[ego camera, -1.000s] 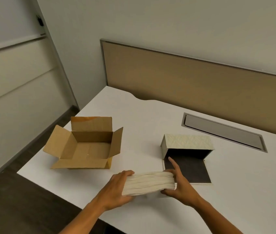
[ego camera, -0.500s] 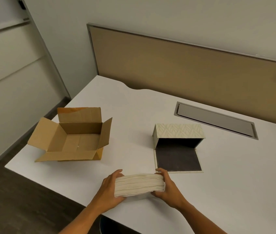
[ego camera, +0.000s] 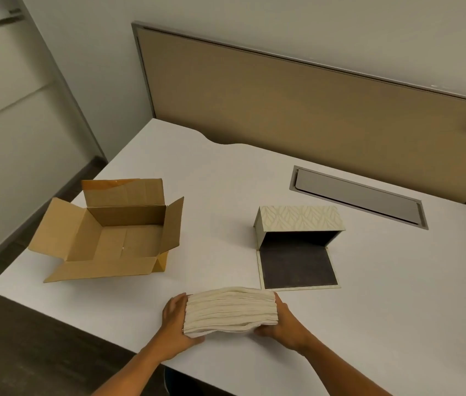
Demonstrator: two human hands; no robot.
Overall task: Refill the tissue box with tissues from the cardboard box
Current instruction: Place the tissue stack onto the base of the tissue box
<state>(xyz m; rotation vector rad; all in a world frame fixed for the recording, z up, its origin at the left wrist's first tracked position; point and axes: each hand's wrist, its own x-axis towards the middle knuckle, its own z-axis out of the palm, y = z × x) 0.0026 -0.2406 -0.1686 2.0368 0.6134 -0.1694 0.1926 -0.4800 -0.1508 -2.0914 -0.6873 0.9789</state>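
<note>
Hands: our left hand (ego camera: 175,321) and right hand (ego camera: 285,320) press in on the two ends of the tissue stack (ego camera: 230,311) — both clamped on it.
Tissue stack: near the table's (ego camera: 397,295) front edge, just before the tissue box.
Tissue box (ego camera: 297,224): open toward us, dark flap lying flat.
Cardboard box (ego camera: 112,232): at our left, flaps open — we see only bare cardboard inside.

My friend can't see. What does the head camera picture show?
Two hands, left hand and right hand, squeeze a stack of tissues between them on a white table. An open tissue box lies just behind, and an empty cardboard box sits to the left.
</note>
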